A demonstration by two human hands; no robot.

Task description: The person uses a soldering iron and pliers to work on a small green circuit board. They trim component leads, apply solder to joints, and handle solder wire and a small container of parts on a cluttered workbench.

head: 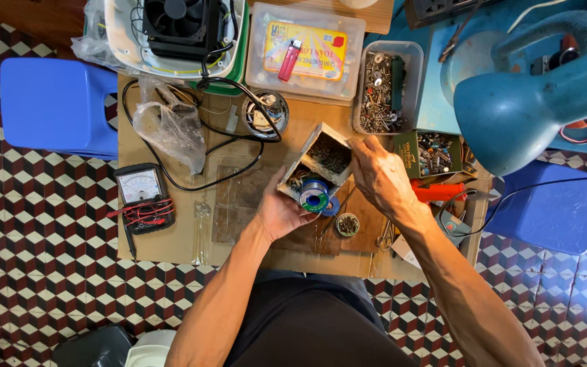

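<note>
The left hand (281, 212) cups a small open box (317, 163) from below, palm under its near end, fingers closed around the base. The right hand (378, 175) pinches the box's far right rim, thumb and fingertips together on the edge. The box is held tilted just above the middle of the desk (171, 245), its mouth facing up and toward the camera, with dark small parts inside one compartment. A solder spool (314, 197) sits at its lower end, against the left palm.

The box looks rigid, thin-walled and light in itself, but the loose fill probably gives it some weight and will shift or spill if tipped further. Support from underneath, as the left hand gives, seems the safest hold; the rim alone looks too thin to carry it.

Just beside the hands a small round tin (347, 224) lies on a wooden board (365, 228). Toward the right edge lie a red-handled tool (439, 192) and a green tray (426, 153) of bits. At the far edge stands a clear tub (385, 88) of screws. Near the left edge a meter (140, 194) rests, with a plastic bag (168, 129) and black cable (225, 146) behind it.
</note>
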